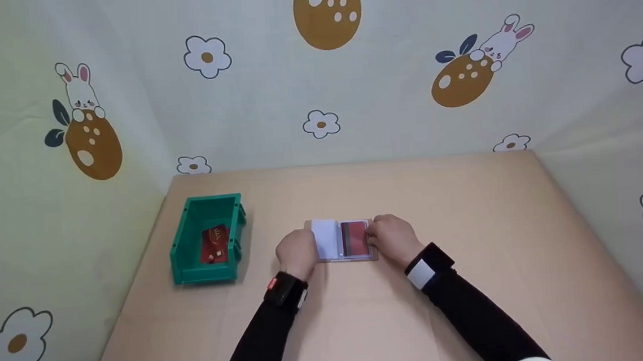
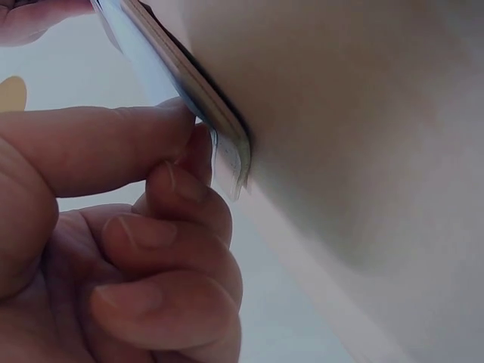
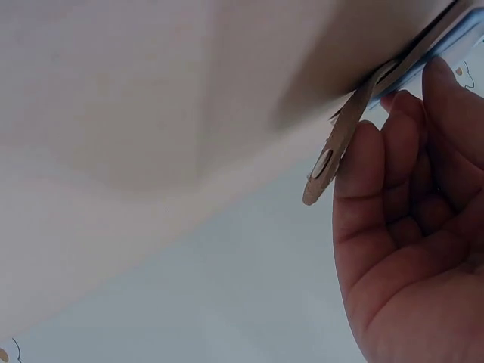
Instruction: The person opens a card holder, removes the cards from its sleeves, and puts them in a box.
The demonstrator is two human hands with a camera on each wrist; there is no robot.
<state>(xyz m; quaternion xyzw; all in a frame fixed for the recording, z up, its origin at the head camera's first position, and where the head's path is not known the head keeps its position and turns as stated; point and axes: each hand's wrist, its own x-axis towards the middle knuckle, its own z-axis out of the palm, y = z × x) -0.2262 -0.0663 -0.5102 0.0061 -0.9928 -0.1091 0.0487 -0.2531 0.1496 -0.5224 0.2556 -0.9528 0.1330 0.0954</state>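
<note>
A small card holder [image 1: 325, 240] lies spread open on the table, with a white leaf on its left side. On its right side a reddish card [image 1: 358, 238] with a dark band shows through a clear sleeve. My left hand [image 1: 296, 254] pinches the left edge; in the left wrist view, thumb and forefinger meet at a clear sleeve corner [image 2: 231, 162], the other fingers curled. My right hand [image 1: 396, 238] grips the opposite edge between thumb and fingers. From that side sticks out a tan strap [image 3: 344, 136] with a snap button, beside the fingers.
To the left stands a green bin [image 1: 206, 273] with red cards [image 1: 214, 243] and small bits inside. The beige table [image 1: 470, 204] is bounded by a pale curtain [image 1: 259, 94] printed with rabbits and flowers at the back and sides.
</note>
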